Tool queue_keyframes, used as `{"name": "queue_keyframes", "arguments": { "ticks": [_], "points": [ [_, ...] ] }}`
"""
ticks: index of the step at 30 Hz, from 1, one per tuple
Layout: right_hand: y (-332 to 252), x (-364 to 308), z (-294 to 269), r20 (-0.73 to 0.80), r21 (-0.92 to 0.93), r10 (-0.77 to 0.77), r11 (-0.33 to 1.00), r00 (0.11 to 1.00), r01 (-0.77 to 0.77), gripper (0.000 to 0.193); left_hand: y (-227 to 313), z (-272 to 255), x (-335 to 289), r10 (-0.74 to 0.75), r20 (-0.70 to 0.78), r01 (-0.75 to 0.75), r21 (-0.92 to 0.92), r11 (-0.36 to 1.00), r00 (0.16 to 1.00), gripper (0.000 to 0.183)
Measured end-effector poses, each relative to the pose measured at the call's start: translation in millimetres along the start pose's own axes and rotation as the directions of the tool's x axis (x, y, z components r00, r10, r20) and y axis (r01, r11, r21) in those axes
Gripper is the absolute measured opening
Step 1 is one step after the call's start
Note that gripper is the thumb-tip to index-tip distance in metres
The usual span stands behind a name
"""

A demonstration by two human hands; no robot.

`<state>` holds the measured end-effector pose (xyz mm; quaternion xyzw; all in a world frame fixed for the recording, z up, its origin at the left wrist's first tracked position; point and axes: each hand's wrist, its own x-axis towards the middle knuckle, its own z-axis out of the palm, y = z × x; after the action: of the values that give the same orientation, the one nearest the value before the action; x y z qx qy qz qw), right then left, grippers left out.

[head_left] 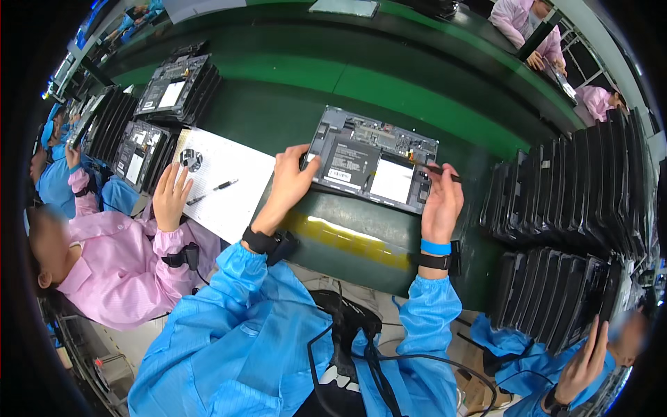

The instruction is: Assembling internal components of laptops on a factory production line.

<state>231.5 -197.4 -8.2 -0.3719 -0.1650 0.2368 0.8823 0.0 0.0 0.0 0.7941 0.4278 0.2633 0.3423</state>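
An opened tablet (361, 156) lies in front of me with its inside facing up. It shows a dark battery (347, 163), a white rectangular panel (392, 182) and a circuit board along the far side. My left hand (292, 179) grips its left edge, thumb on top and fingers round the side. By the right edge, my right hand (442, 198) pinches dark, slim tweezers (438, 169), whose tip points left over the board near some small coloured wires. Part of that hand rests against the tablet's side.
Stacks of similar opened tablets (170, 90) stand at the left. Upright rows of dark tablets (563, 187) line the right side. A white sheet (233, 177) with a pen (215, 190) lies beside a pink-sleeved person's hand (171, 198). Another person's hand (585, 365) is at lower right.
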Motion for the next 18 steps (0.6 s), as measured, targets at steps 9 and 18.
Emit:
{"name": "queue_keyframes", "arguments": {
  "ticks": [9, 18],
  "points": [
    [-3, 5, -3, -0.079, 0.036, 0.029, 0.999, 0.996, -0.026, 0.025, 19, 15, -12, -0.045, -0.151, -0.017, -0.388, 0.922, 0.988, 0.031],
    [4, 1, -16, -0.104, 0.152, 0.069, 0.987, 0.992, -0.052, 0.024, 54, -18, 1, -0.323, 0.376, 0.482, -0.795, 0.369, 0.868, 0.039]
  ]
}}
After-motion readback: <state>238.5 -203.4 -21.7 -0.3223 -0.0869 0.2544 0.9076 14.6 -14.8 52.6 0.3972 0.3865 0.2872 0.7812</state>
